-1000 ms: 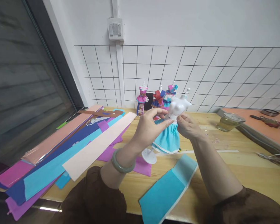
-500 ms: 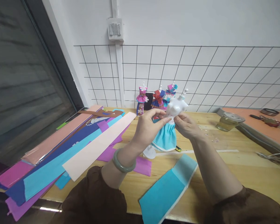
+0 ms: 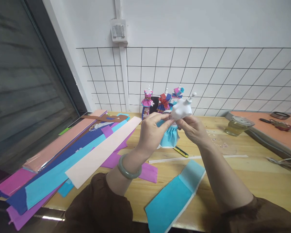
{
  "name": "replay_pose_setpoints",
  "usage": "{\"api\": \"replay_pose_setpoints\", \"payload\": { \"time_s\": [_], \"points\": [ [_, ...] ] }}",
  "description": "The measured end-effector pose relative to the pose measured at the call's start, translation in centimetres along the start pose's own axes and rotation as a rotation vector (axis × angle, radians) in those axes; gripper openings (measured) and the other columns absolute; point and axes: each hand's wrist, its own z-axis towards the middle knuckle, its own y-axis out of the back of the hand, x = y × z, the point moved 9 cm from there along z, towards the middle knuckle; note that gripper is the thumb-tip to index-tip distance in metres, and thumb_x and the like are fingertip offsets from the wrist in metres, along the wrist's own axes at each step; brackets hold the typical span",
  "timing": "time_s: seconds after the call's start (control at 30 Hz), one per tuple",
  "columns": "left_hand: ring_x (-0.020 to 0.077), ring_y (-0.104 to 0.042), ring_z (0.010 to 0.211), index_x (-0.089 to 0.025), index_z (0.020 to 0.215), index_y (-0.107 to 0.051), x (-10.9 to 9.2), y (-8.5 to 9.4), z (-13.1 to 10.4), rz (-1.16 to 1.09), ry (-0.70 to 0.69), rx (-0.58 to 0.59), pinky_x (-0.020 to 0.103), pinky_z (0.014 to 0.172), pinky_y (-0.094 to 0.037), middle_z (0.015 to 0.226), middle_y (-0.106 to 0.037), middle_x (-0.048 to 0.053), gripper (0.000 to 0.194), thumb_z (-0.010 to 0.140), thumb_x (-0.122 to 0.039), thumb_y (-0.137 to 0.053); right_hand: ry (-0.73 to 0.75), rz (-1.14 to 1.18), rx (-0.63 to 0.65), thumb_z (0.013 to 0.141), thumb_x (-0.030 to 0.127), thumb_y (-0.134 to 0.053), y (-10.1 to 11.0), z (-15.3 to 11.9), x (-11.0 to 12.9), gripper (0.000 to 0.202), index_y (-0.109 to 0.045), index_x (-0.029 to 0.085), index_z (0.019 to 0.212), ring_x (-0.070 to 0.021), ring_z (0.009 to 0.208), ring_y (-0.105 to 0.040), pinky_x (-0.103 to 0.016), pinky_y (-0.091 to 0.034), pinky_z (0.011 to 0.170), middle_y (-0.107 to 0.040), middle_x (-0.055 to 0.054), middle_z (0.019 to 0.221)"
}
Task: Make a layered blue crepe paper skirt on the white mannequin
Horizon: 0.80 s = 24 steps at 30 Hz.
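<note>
Though tilted, mannequin [image 3: 181,109] between left hand [image 3: 152,131] and right hand [image 3: 194,130], waist in closed grip

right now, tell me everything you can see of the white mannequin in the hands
The mannequin is a small, armless torso, glossy white and plastic-looking, with a short neck topped by a rounded knob. It is tilted, its neck pointing toward the upper right of the picture, and seems lifted off the wooden table. A gathered turquoise skirt with a pale hem hangs below its waist, where the left hand and right hand grip it, hiding part.
</note>
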Motion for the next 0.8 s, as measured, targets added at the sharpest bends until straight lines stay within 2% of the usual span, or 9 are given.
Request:
{"api": "replay_pose_setpoints", "payload": {
  "time_s": [0.2, 0.37, 0.57, 0.8],
  "points": [
    [0.0161, -0.061, 0.084, -0.022, 0.083, -0.069, 0.9, 0.2, 0.2, -0.02, 0.089, -0.001, 0.034, 0.08, -0.049, 0.085, -0.068, 0.003, 0.015, 0.072, -0.032, -0.071, 0.016, -0.028, 0.007, 0.08, 0.05, -0.058, 0.0, 0.0, 0.2, 0.034, -0.064, 0.025, 0.103, -0.0154, 0.063, -0.051, -0.028, -0.043, 0.055, -0.06, -0.003, 0.08],
    [0.0139, -0.061, 0.083, -0.021, 0.09, -0.07, 0.4, -0.1, 0.2, -0.039, 0.023, 0.025, 0.03, 0.077, -0.05, 0.087, -0.066, 0.003, 0.017, 0.075, -0.03, -0.068, 0.006, -0.011, 0.007, 0.08, 0.05, -0.058, 0.0, 0.0, -0.1, 0.034, -0.064, 0.024, 0.101, -0.0145, 0.062, -0.049, -0.027, -0.043, 0.055, -0.06, -0.003, 0.08],
    [0.0134, -0.06, 0.081, -0.021, 0.09, -0.069, -0.5, 0.1, 0.0, 0.017, -0.071, -0.016, 0.03, 0.075, -0.049, 0.086, -0.065, 0.003, 0.014, 0.077, -0.026, -0.066, 0.002, -0.008, -0.026, 0.078, 0.052, -0.059, 0.1, 0.1, -0.1, 0.031, -0.065, 0.024, 0.093, -0.0149, 0.062, -0.049, -0.028, -0.044, 0.054, -0.058, -0.002, 0.076],
    [0.0136, -0.06, 0.079, -0.022, 0.087, -0.069, -0.5, 0.4, 0.0, 0.044, -0.074, -0.043, 0.031, 0.074, -0.049, 0.085, -0.066, 0.002, 0.013, 0.076, -0.028, -0.067, 0.007, -0.007, -0.044, 0.078, 0.051, -0.06, 0.1, 0.2, 0.1, 0.029, -0.065, 0.024, 0.088, -0.0148, 0.062, -0.05, -0.028, -0.046, 0.053, -0.059, -0.002, 0.075]
  ]
}}
